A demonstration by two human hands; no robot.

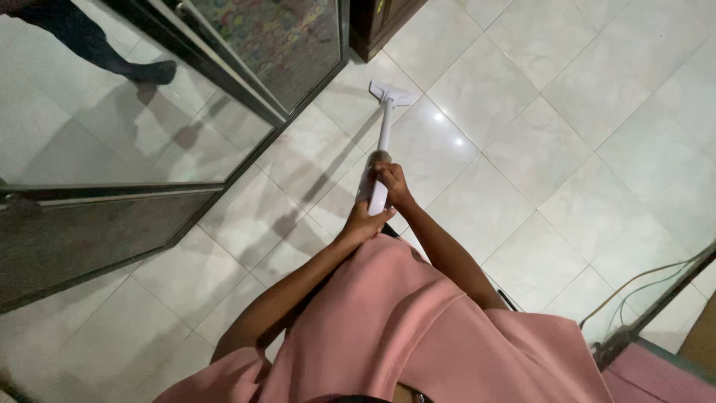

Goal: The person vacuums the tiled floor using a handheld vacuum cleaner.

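A white stick vacuum (pixel 385 128) stands on the pale tiled floor (pixel 537 149), its flat nozzle (pixel 391 93) resting on the tiles ahead of me. My right hand (pixel 392 181) grips the upper part of the wand. My left hand (pixel 364 221) holds the handle just below it, nearer my body. Both arms reach forward over my pink garment (pixel 395 328).
A dark-framed glass door (pixel 224 82) runs along the left, with another person's leg and shoe (pixel 142 71) behind it. A dark wooden cabinet corner (pixel 377 26) stands at the top. Cables (pixel 641 280) and a dark frame lie at the right.
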